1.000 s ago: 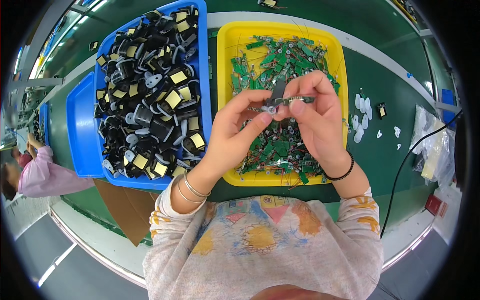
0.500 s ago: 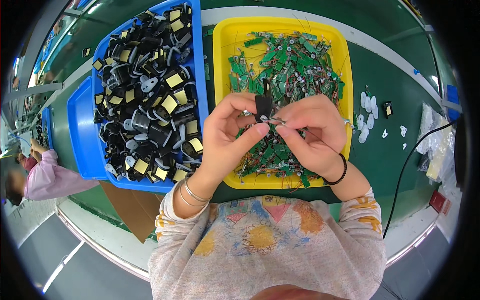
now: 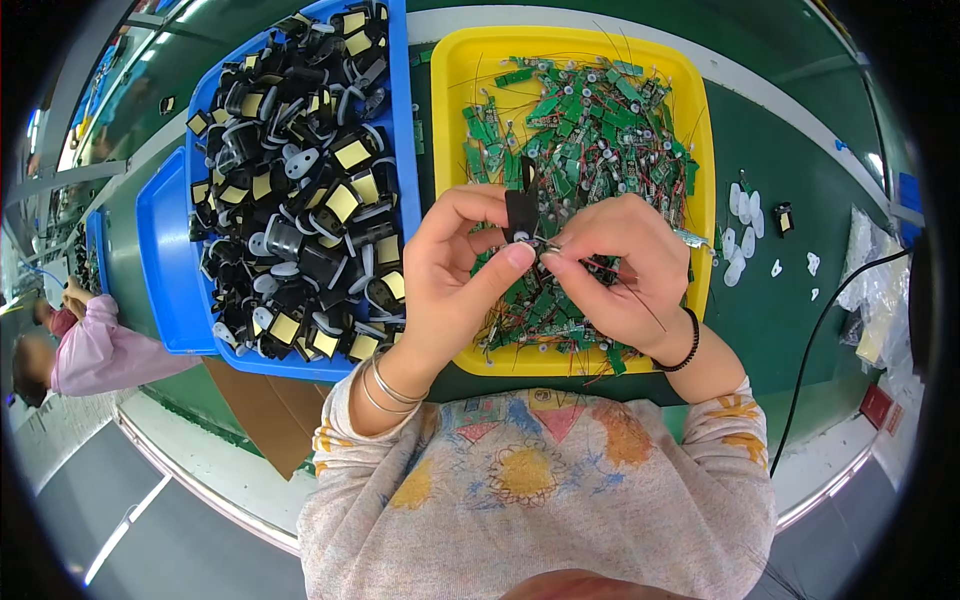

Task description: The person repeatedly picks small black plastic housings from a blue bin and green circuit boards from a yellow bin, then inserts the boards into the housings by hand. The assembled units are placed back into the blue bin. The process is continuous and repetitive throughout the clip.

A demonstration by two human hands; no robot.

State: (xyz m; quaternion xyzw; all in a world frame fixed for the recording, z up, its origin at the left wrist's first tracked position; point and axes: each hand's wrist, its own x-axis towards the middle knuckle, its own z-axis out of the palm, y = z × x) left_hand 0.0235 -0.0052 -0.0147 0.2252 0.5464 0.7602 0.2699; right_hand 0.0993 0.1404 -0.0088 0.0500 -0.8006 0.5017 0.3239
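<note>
Both my hands meet above the near half of a yellow tray (image 3: 450, 110) heaped with small green circuit boards (image 3: 600, 125) and thin wires. My left hand (image 3: 455, 265) is closed, thumb and fingers pinching a black plastic housing (image 3: 521, 213). Close against it, my right hand (image 3: 630, 270) is closed too, with thumb and forefinger pinched on a small wired piece at the housing's lower edge. A thin dark wire trails from under that hand toward my wrist. The pinched end is too small to make out, and fingers partly hide it.
A blue tray (image 3: 408, 150) at left overflows with black housings (image 3: 285, 240) bearing cream pads. Another blue tray (image 3: 165, 260) sits beyond it. White oval pieces (image 3: 748, 240), a lone housing (image 3: 783, 218), plastic bags (image 3: 872, 290) and a black cable (image 3: 815, 330) lie right. Another person (image 3: 110, 345) works far left.
My hands stay together over the yellow tray, with the housing and my right fingertips shifted slightly left. The thin wire under my right hand now hangs lower.
</note>
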